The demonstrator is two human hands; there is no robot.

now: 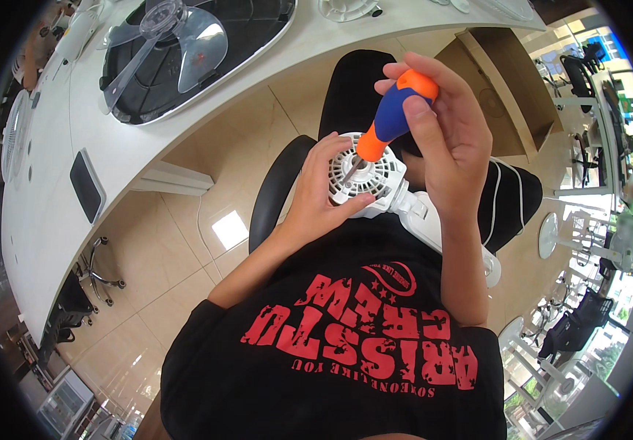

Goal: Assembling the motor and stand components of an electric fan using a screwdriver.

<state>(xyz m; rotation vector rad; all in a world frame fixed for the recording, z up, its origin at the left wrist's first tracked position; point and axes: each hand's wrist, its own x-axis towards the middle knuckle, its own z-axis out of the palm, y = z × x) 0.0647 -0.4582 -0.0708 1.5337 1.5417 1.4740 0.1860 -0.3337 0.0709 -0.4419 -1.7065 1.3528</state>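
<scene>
A screwdriver [391, 116] with a blue and orange handle is in my right hand [454, 143], its fingers closed round the handle's upper end. The shaft slants down to the centre of a round white slotted fan motor housing [384, 174]; whether the tip sits on a screw cannot be made out. My left hand [320, 196] grips this housing from the left, thumb along the near rim and fingers on the far side. From the housing, a white fan neck and stand [426, 220] runs toward the lower right, partly behind my right forearm.
On the white curved table [258, 62] lies a black base [250, 29] with a clear fan blade [203, 44] on it. A phone-like dark slab [87, 185] rests near the table edge. An open cardboard box [507, 92] and a black chair [349, 81] stand beyond my hands.
</scene>
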